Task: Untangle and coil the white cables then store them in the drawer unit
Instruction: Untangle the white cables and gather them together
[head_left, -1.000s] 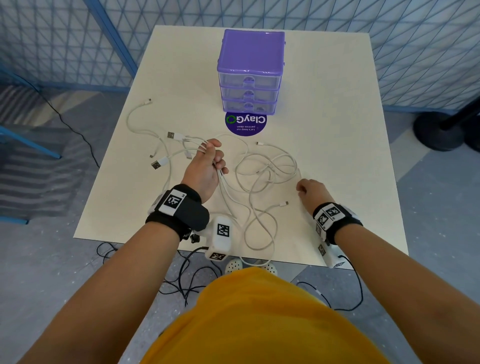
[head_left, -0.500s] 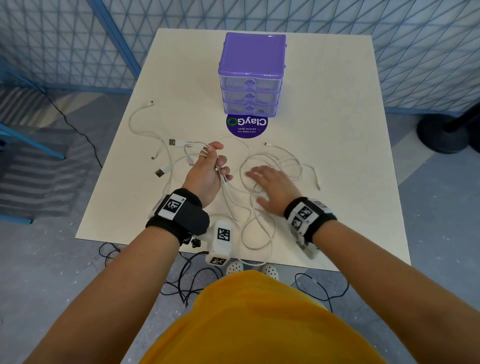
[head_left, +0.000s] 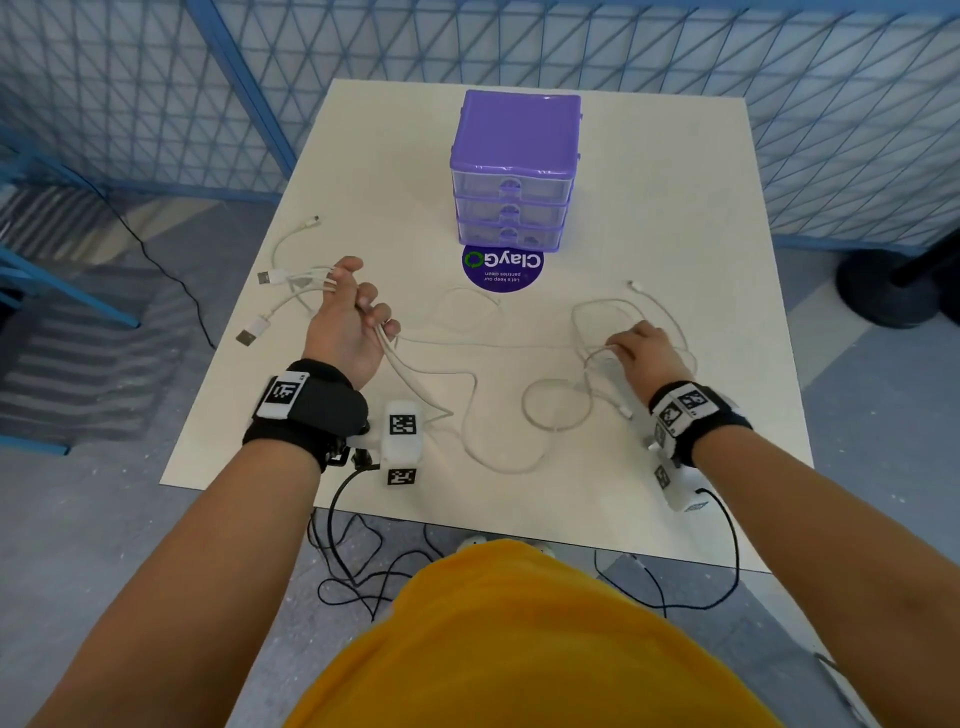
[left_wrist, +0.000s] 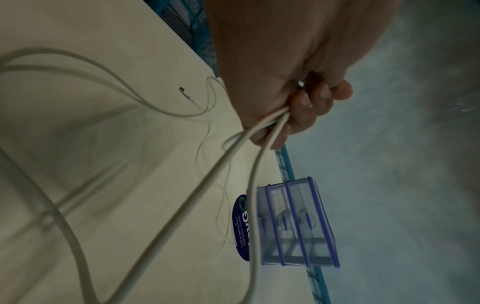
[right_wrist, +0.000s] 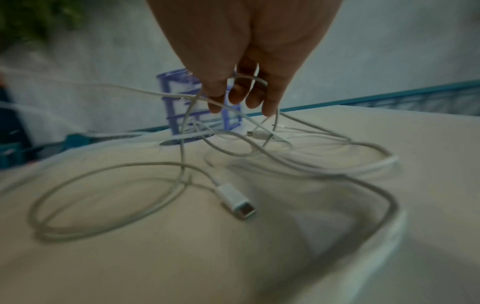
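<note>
Several white cables (head_left: 556, 429) lie spread over the cream table (head_left: 675, 208). My left hand (head_left: 358, 306) grips a bundle of them near their USB plugs, which stick out to the left. In the left wrist view the strands (left_wrist: 182, 211) run out from under the curled fingers (left_wrist: 303, 109). My right hand (head_left: 631, 345) is at the right, its fingers (right_wrist: 244, 96) hooked into loose cable loops (right_wrist: 103, 164). A white plug (right_wrist: 237, 202) lies below it. One thin strand stretches between the hands. The purple drawer unit (head_left: 514, 171) stands at the back, all drawers shut.
A round purple ClayGo sticker (head_left: 502, 267) lies just in front of the drawer unit. Blue mesh fencing (head_left: 156, 104) surrounds the table. Black cables (head_left: 363, 571) trail on the floor by the near edge. A black stand base (head_left: 883, 280) sits at the right.
My right hand moved from the middle to the right, dragging cable loops with it. The left hand shifted left and back with its bundle, so the tangle is now spread wide.
</note>
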